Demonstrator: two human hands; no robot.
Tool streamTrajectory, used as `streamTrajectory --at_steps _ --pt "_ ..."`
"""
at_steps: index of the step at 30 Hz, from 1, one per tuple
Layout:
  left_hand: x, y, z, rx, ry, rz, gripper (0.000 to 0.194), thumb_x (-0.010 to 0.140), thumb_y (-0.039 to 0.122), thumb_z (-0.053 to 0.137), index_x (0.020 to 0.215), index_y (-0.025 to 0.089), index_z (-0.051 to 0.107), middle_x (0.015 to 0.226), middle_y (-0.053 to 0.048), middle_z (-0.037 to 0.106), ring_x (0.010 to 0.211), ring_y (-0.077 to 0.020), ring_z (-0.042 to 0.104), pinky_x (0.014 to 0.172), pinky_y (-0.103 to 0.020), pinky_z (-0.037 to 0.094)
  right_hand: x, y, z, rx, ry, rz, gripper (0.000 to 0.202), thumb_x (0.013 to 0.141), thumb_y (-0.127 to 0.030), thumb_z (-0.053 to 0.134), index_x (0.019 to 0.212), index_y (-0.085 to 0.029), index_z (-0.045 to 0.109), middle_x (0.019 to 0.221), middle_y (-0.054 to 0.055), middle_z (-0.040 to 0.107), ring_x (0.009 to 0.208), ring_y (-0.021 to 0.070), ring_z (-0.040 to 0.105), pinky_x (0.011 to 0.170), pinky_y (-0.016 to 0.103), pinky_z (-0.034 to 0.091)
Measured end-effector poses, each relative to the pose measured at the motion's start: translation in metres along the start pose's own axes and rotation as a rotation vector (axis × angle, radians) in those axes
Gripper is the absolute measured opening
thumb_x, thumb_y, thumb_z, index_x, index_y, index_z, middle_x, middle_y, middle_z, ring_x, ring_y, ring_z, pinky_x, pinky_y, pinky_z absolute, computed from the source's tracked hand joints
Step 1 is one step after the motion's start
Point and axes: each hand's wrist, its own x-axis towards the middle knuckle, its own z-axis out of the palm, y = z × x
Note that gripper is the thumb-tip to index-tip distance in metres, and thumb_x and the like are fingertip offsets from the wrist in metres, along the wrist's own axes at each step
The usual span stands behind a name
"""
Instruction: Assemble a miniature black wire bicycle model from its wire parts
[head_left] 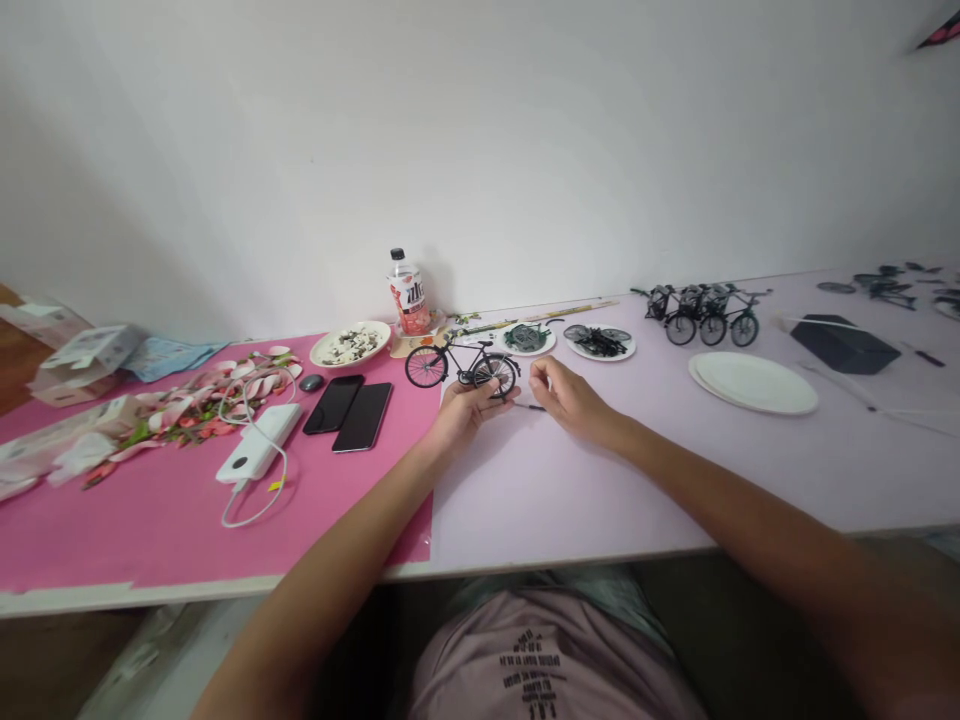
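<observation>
A small black model bicycle (463, 365) is held upright above the table, its front wheel to the left. My left hand (466, 412) grips it at the lower part by the rear wheel, thumb and fingers closed on it. To the right of the rear wheel, my right hand (564, 396) has its fingers curled together near their tips, apart from the bicycle; anything between them is too small to make out. A thin dark tool (531, 406) lies on the table between the hands.
Behind are plates of wheels (527, 338) and black parts (600, 342), with a bottle (409, 295) further left. Several assembled bicycles (703, 312) and white plates (753, 383) are at right. Phones (362, 418), a power bank (259, 445) and artificial flowers (202, 402) lie left.
</observation>
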Motion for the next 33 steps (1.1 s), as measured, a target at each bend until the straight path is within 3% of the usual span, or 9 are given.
streamTrajectory --at_steps 5,13,20,27,33 --pt "-0.001 -0.001 0.001 0.026 0.016 0.000 0.037 0.072 0.029 0.092 0.097 0.011 0.071 0.103 -0.012 0.078 0.096 -0.0299 0.078 0.096 -0.046 0.061 0.000 0.000 0.006 0.051 -0.037 -0.008 0.011 0.100 -0.032 0.057 0.096 -0.023 0.060 0.093 0.003 0.065 0.077 0.0162 0.059 0.068 0.029 0.046" --pt "-0.002 -0.001 0.005 0.023 0.026 0.001 0.035 0.070 0.026 0.092 0.095 0.011 0.072 0.095 -0.010 0.078 0.086 -0.0245 0.078 0.099 -0.048 0.059 0.002 0.004 0.007 0.056 0.126 -0.166 0.003 0.092 -0.024 0.069 0.090 -0.023 0.069 0.084 0.004 0.067 0.077 0.0184 0.063 0.056 0.028 0.045" --pt "-0.002 -0.003 0.004 0.008 0.009 0.042 0.036 0.069 0.027 0.094 0.094 0.011 0.073 0.096 -0.010 0.078 0.090 -0.0234 0.076 0.104 -0.050 0.056 0.005 0.006 0.002 -0.127 0.161 -0.346 0.010 0.094 -0.018 0.067 0.091 -0.025 0.073 0.080 0.003 0.070 0.084 0.0216 0.064 0.071 0.033 0.051" --pt "-0.001 -0.007 0.003 0.008 0.007 0.067 0.041 0.064 0.028 0.097 0.095 0.012 0.075 0.098 -0.008 0.077 0.092 -0.0212 0.073 0.102 -0.047 0.056 0.005 0.010 0.002 -0.189 0.166 -0.330 0.011 0.094 -0.020 0.066 0.090 -0.025 0.075 0.080 0.003 0.071 0.085 0.0222 0.064 0.074 0.034 0.051" --pt "0.000 -0.008 0.004 0.032 -0.009 0.093 0.041 0.064 0.032 0.097 0.094 0.013 0.076 0.098 -0.008 0.077 0.092 -0.0220 0.073 0.101 -0.047 0.056 0.005 0.005 0.003 -0.089 0.222 -0.291 0.009 0.093 -0.020 0.067 0.087 -0.025 0.074 0.074 0.002 0.068 0.079 0.0214 0.063 0.071 0.034 0.052"
